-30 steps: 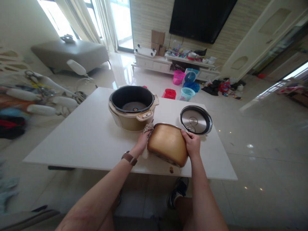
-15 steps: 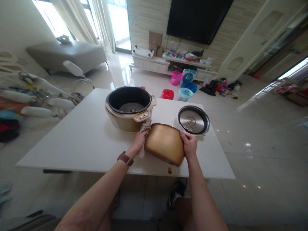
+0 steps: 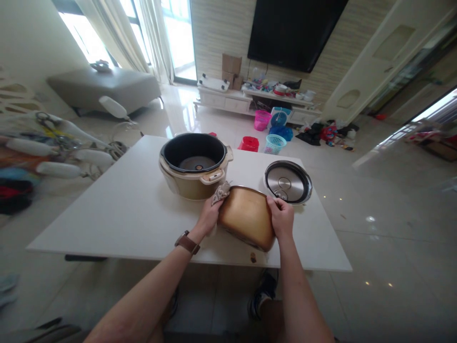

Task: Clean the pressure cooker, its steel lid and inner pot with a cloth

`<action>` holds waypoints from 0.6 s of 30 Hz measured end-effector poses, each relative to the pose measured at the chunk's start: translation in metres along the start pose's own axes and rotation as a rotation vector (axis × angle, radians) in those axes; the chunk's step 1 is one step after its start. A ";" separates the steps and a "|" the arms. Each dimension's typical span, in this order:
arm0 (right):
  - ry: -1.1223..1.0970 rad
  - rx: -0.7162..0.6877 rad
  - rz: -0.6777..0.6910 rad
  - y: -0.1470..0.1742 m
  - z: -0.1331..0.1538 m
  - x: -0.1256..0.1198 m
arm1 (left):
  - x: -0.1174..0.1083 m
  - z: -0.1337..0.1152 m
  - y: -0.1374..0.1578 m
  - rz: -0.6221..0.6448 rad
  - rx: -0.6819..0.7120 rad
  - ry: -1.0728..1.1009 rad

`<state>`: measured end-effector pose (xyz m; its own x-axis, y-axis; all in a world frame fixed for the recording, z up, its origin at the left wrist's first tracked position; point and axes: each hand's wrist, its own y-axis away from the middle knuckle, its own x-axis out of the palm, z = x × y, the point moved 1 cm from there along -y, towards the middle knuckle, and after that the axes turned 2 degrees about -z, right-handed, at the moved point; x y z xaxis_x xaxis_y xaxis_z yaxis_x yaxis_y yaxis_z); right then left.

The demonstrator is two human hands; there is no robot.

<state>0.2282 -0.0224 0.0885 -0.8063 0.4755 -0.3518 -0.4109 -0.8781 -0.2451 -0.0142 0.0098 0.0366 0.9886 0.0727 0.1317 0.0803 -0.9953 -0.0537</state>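
A gold-coloured inner pot point(image 3: 248, 216) is tilted over the near part of the table, its outer wall facing me. My right hand point(image 3: 282, 216) grips its right rim, thumb on the outside. At the pot's left side my left hand point(image 3: 210, 214) is closed on a patterned cloth point(image 3: 221, 192), which lies against the rim. Behind that hand stands the cooker body point(image 3: 189, 186), lidless, with a dark hollow inside. The round lid point(image 3: 284, 183) rests underside up at the right, just beyond my right hand. The pot's inside is hidden.
The white table point(image 3: 117, 209) carries these parts; a small brown piece point(image 3: 253, 257) lies near its front edge. On the floor beyond are a red bin point(image 3: 249, 144), a light-blue basket point(image 3: 275, 144) and a pink basket point(image 3: 262, 120). A white-armed lamp point(image 3: 59, 170) is at the left.
My left hand with the cloth has shifted slightly up along the pot's left rim, and more cloth shows. The pot stays tilted in my right hand. The whole view has shifted a little.
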 end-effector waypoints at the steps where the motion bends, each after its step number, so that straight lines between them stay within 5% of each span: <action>1: 0.014 0.011 0.002 -0.001 -0.002 0.000 | 0.001 -0.002 0.001 0.002 0.010 0.000; 13: -0.013 0.024 0.034 -0.006 -0.016 0.003 | -0.002 0.017 -0.010 -0.116 -0.243 0.029; 18: -0.040 0.044 0.048 -0.008 -0.020 0.003 | -0.001 0.009 -0.004 -0.090 -0.093 -0.024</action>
<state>0.2374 -0.0131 0.0716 -0.8416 0.4312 -0.3253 -0.3891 -0.9017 -0.1887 -0.0146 0.0147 0.0276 0.9808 0.1624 0.1080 0.1579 -0.9862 0.0491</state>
